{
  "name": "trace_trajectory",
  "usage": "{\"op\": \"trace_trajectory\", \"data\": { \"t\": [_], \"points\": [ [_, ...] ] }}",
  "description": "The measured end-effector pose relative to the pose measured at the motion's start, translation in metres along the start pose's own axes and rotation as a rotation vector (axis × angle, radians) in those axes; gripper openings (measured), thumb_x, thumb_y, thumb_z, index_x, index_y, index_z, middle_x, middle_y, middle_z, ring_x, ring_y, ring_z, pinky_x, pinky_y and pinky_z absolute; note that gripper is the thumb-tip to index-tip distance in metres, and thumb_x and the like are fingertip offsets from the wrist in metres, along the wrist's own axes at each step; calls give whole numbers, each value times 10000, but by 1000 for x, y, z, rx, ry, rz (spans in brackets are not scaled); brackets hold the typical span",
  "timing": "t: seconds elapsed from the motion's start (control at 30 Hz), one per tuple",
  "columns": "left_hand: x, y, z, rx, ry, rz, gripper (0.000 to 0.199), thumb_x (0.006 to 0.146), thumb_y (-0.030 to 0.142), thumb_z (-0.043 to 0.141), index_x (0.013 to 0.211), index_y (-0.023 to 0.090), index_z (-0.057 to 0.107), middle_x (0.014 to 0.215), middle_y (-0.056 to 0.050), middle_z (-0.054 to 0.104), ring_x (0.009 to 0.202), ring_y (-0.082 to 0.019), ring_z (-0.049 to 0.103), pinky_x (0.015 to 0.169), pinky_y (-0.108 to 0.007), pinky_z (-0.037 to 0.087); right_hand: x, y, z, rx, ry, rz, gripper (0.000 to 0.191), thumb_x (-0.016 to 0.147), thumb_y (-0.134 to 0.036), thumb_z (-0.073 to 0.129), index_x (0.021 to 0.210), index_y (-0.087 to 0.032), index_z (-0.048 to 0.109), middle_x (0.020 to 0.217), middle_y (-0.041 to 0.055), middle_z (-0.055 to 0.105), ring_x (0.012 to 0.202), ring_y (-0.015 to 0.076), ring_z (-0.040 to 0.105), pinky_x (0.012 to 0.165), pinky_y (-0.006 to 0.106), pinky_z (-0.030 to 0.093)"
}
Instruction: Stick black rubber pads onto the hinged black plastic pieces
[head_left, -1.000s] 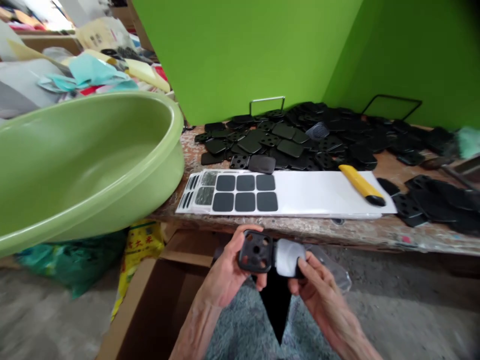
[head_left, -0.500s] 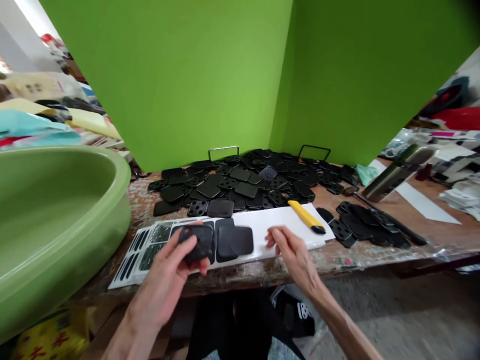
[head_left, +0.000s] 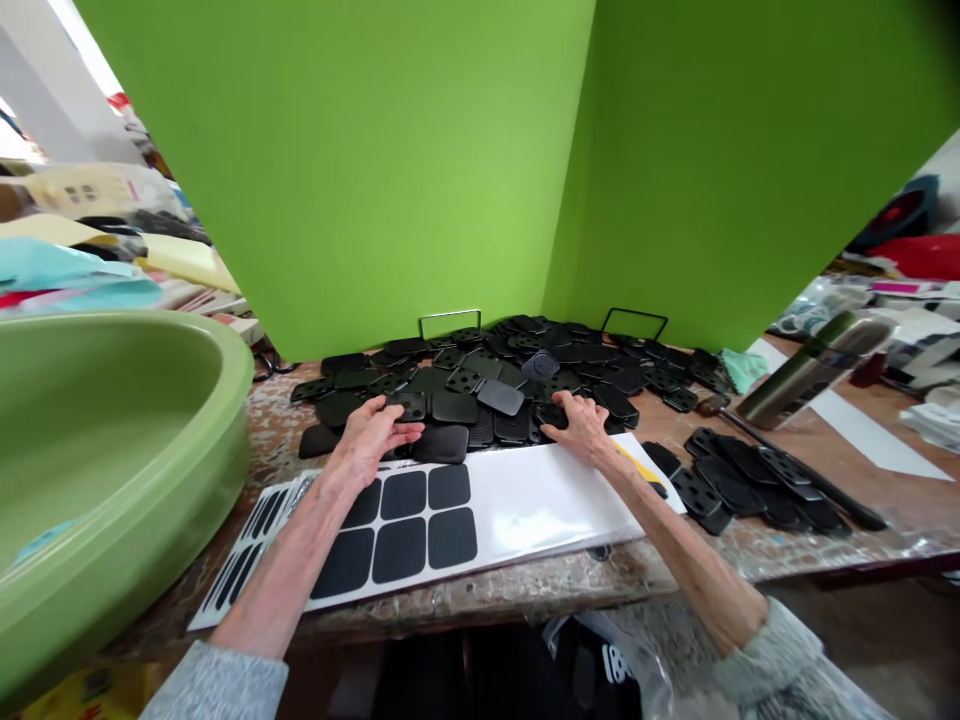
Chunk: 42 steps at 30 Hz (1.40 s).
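My left hand (head_left: 373, 437) is at the near edge of a heap of black plastic pieces (head_left: 487, 370). Its fingers close on the holed end of a black two-part plastic piece (head_left: 454, 407), whose smooth flap points right. My right hand (head_left: 581, 425) reaches into the same heap with curled fingers around a black plastic piece (head_left: 551, 413), partly hidden by them. Below both hands lies a white sheet (head_left: 555, 490) with black rounded-square stickers (head_left: 399, 545). The right forearm partly covers a yellow utility knife (head_left: 637, 460).
A large green basin (head_left: 244, 400) stands at the left. Green panels (head_left: 337, 180) rise behind the heap. On the right lie a smaller group of black pieces (head_left: 739, 470), a hammer (head_left: 795, 460) and a steel flask (head_left: 806, 370).
My left hand has carried the black piece from over the sticker sheet forward to the heap. My right hand has moved forward from above the sheet into the heap.
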<state>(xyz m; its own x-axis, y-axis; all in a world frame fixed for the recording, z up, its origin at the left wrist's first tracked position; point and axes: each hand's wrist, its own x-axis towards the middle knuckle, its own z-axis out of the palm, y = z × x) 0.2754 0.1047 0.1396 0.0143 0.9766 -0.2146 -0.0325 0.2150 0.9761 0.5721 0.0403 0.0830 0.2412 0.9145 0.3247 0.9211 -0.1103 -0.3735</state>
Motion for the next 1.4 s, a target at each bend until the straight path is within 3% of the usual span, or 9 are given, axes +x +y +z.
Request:
{"op": "trace_trajectory", "data": {
  "t": [0.17, 0.4, 0.5, 0.63, 0.83, 1.03, 1.2, 1.3, 1.4],
  "points": [
    [-26, 7, -6, 268, 117, 170, 411, 660, 242, 741, 1043, 177, 607, 1082, -92, 552, 902, -236, 608, 735, -298, 469, -2, -19, -12, 175, 87, -161, 444, 781, -263, 617, 1187, -182, 454, 1159, 107, 508, 1087, 252, 497, 948, 406, 386],
    [-98, -17, 29, -77, -392, 53, 320, 756, 374, 705, 992, 180, 608, 782, 5, 613, 638, -100, 574, 603, -212, 453, -67, -97, -43, 428, 21, -452, 602, 847, -247, 599, 1366, -239, 295, 1316, 102, 432, 1230, 227, 432, 1030, 390, 382],
    [-122, -34, 24, -317, -379, -74, 223, 762, 319, 715, 889, 175, 600, 743, 26, 601, 590, -78, 570, 593, -203, 463, -104, -109, -52, 628, 8, -284, 594, 862, -326, 620, 1367, -226, 325, 1316, 112, 453, 1144, 229, 499, 956, 379, 439],
    [-154, -51, 12, -454, -312, -203, 261, 784, 330, 708, 973, 186, 598, 841, 0, 634, 688, -100, 606, 690, -237, 497, -151, -115, -49, 701, -164, -27, 183, 968, -303, 440, 1066, -205, 560, 896, 31, 638, 748, 163, 601, 673, 271, 490],
    [-194, -59, 12, -598, -357, -350, 535, 847, 391, 630, 1328, 254, 440, 1053, -47, 644, 924, -141, 592, 844, -288, 470, -206, -129, -28, 452, 144, -363, 466, 927, -38, 395, 1340, -253, 427, 1240, 75, 598, 1156, 212, 548, 1002, 386, 383],
    [-206, -66, -5, -460, -442, -364, 598, 830, 379, 632, 1364, 239, 402, 932, -24, 622, 897, -177, 592, 851, -355, 463, -210, -120, -52, 572, -77, -298, 367, 956, -92, 404, 1262, -272, 495, 1135, 15, 650, 1012, 167, 621, 924, 303, 448],
    [-211, -75, -20, -305, -642, -393, 372, 849, 499, 510, 802, 143, 606, 712, -27, 585, 650, -163, 593, 692, -322, 463, -204, -116, -69, 563, -62, -146, 126, 953, -187, 481, 992, -225, 595, 797, -18, 645, 694, 135, 618, 668, 227, 469],
    [-213, -77, -21, -194, -484, -281, 360, 793, 438, 649, 1049, 192, 589, 907, -30, 643, 744, -140, 595, 765, -294, 475, -210, -122, -70, 483, 31, -195, 141, 950, -171, 464, 1015, -197, 586, 846, 18, 648, 750, 158, 613, 733, 267, 450],
    [-214, -80, -25, -115, -378, -213, 361, 776, 342, 705, 1089, 200, 594, 922, -27, 677, 797, -134, 618, 814, -265, 467, -213, -123, -74, 525, -32, -45, 139, 952, -248, 477, 951, -202, 608, 747, 2, 630, 631, 145, 574, 619, 253, 437]
  ]
}}
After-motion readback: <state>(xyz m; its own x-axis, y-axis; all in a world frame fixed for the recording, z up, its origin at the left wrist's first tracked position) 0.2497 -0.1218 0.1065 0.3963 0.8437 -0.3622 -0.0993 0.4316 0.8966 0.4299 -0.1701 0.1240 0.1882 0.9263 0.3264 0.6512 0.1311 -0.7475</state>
